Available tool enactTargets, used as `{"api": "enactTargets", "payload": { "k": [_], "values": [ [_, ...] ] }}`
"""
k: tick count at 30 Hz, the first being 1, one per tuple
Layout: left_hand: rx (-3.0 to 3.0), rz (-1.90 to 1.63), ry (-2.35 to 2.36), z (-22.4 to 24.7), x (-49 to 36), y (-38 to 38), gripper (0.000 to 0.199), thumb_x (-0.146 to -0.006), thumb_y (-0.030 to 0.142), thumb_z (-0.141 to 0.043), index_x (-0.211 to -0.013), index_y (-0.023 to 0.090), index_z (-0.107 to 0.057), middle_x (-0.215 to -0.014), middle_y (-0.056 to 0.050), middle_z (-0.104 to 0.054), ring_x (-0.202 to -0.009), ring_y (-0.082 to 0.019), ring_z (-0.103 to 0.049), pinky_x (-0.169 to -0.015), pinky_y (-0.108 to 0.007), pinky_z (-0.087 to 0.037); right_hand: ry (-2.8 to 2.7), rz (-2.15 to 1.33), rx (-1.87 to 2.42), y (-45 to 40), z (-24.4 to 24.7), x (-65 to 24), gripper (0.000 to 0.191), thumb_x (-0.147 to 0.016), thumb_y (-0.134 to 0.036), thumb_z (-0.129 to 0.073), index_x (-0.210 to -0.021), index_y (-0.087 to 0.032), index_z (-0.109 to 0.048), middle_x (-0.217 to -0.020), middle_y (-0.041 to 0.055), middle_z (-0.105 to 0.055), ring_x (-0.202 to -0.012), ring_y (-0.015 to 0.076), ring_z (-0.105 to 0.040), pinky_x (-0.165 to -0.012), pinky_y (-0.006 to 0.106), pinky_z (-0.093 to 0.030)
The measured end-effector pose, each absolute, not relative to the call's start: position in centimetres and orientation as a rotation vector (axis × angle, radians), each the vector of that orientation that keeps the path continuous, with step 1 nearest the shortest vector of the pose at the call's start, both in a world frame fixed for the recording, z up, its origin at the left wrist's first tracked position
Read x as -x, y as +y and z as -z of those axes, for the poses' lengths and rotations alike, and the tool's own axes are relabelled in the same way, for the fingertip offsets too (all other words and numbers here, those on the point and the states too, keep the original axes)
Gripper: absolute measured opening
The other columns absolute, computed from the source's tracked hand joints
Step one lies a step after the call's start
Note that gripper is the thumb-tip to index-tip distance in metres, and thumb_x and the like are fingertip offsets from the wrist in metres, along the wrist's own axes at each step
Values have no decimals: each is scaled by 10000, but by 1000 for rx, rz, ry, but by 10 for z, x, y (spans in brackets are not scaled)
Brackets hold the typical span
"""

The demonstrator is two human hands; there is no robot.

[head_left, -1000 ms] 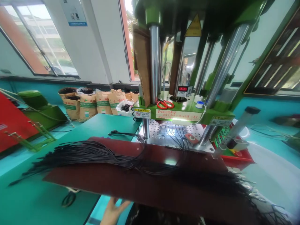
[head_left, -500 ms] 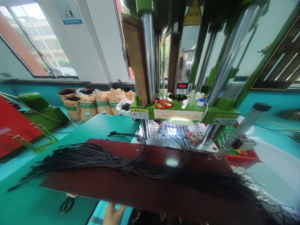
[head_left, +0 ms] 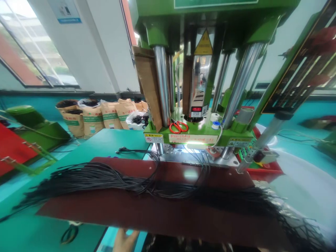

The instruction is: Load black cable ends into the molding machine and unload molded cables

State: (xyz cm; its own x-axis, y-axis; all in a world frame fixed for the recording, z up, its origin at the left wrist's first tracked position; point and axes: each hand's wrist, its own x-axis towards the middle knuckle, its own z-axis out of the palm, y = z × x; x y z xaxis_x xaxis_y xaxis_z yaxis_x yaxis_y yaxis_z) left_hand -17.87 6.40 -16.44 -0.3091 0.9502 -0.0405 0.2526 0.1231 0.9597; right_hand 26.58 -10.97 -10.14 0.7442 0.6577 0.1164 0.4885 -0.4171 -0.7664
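My left hand (head_left: 125, 240) is at the bottom edge, close beside the front edge of a dark red board (head_left: 110, 211). Its thumb and a finger are spread apart with nothing visible between them; the other fingers are hidden. A thick bundle of black cables (head_left: 105, 176) lies across the board. Several cables run back from it into the gap under the green press (head_left: 194, 140), which stands behind the board. My right hand is out of the frame.
Red-handled scissors (head_left: 179, 126) and a blue-and-white spool (head_left: 216, 125) rest on the press plate. A green table (head_left: 86, 150) extends to the left, bearing a coiled black cable (head_left: 69, 233). Filled paper sacks (head_left: 93, 117) line the wall. A red bin (head_left: 265, 175) stands at right.
The press's upper block and the plate with the scissors have come down, narrowing the gap over the metal bed. The view has shifted slightly. My left hand keeps about the same pose.
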Motion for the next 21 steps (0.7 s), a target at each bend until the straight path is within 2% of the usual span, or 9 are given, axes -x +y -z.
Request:
{"api": "enactTargets", "payload": {
  "k": [3,6,10,12,15,18,21],
  "values": [
    [-1140,-1143,1692,163,185,70,382,-325,408,-709,-598,185,-562,-662,-59,-665,-802,-331,-612,-762,-415,-479,-840,-260,2096,-105,104,-270,551,-750,-441,-582,-1253,-317,-396,-1210,53,-505,-1107,281,-467,-832,462,-450],
    [-1112,-1118,1737,163,188,72,425,-288,405,-709,-615,173,-566,-678,-77,-667,-809,-344,-608,-764,-431,-476,-821,-280,2089,-105,108,-271,619,-729,-468,-582,-1287,-317,-359,-1251,66,-484,-1122,295,-461,-862,488,-432],
    [-1164,-1111,1774,157,184,68,463,-335,442,-685,-696,168,-592,-691,-76,-662,-860,-345,-597,-782,-426,-468,-795,-316,2072,-108,115,-265,649,-620,-439,-640,-1229,-338,-440,-1203,32,-535,-1109,303,-482,-830,410,-481],
    [-1202,-1114,1796,152,181,65,502,-366,479,-667,-756,169,-606,-704,-72,-664,-877,-340,-593,-787,-420,-464,-772,-330,2066,-109,117,-262,621,-571,-408,-642,-1170,-328,-497,-1151,24,-575,-1085,310,-503,-792,361,-503],
    [-1233,-1057,1807,146,180,63,577,-363,515,-664,-819,164,-613,-705,-71,-664,-882,-339,-592,-814,-422,-448,-742,-360,2059,-111,114,-259,530,-564,-381,-607,-1073,-241,-560,-1053,72,-629,-999,310,-562,-797,343,-495],
    [-1247,-980,1777,144,183,63,605,-381,524,-657,-842,134,-608,-722,-90,-663,-916,-348,-581,-847,-428,-428,-733,-464,2041,-112,102,-256,366,-566,-380,-582,-879,-193,-608,-861,97,-674,-873,300,-610,-792,362,-493],
    [-1288,-917,1791,143,184,61,575,-431,520,-645,-825,104,-601,-741,-111,-661,-967,-363,-555,-872,-439,-408,-716,-533,1975,-112,92,-252,243,-538,-393,-583,-676,-193,-584,-694,88,-661,-815,303,-617,-766,377,-501]
  ]
}}
